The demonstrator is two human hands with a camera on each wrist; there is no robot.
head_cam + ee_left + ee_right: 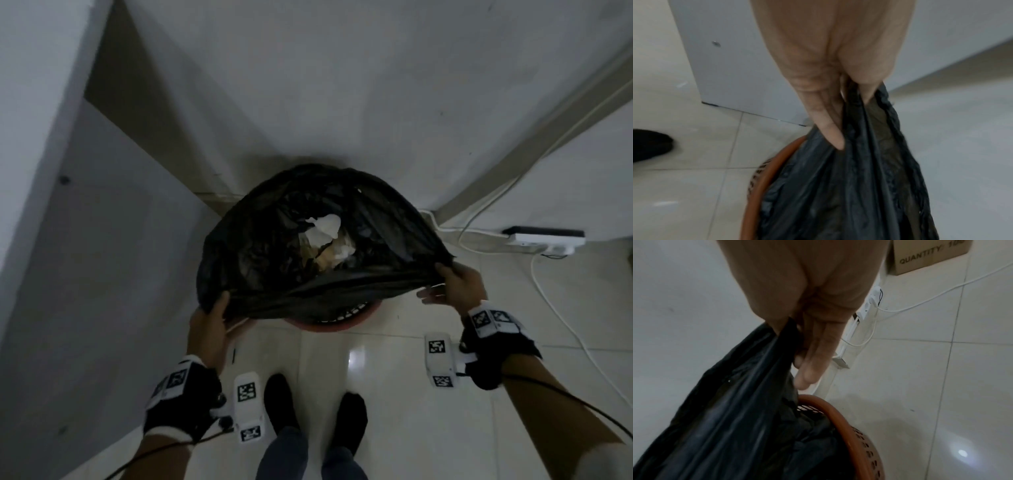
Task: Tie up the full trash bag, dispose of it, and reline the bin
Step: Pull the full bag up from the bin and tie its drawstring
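A black trash bag (308, 246) stands open in a round reddish-brown perforated bin (335, 323) on the floor against the wall. White tissue and other rubbish (323, 229) lie inside it. My left hand (212, 322) pinches the bag's near left rim, thumb and fingers closed on the plastic (857, 129). My right hand (452, 281) pinches the near right rim (764, 353). The bag's edge is pulled up and stretched between both hands, above the bin's rim (756, 186) (844, 418).
A white cabinet side (85, 240) stands to the left. A white power strip (544, 240) with cables (555, 308) lies on the tiled floor at the right, and a cardboard box (927, 254) further off. My feet (315, 411) stand just in front of the bin.
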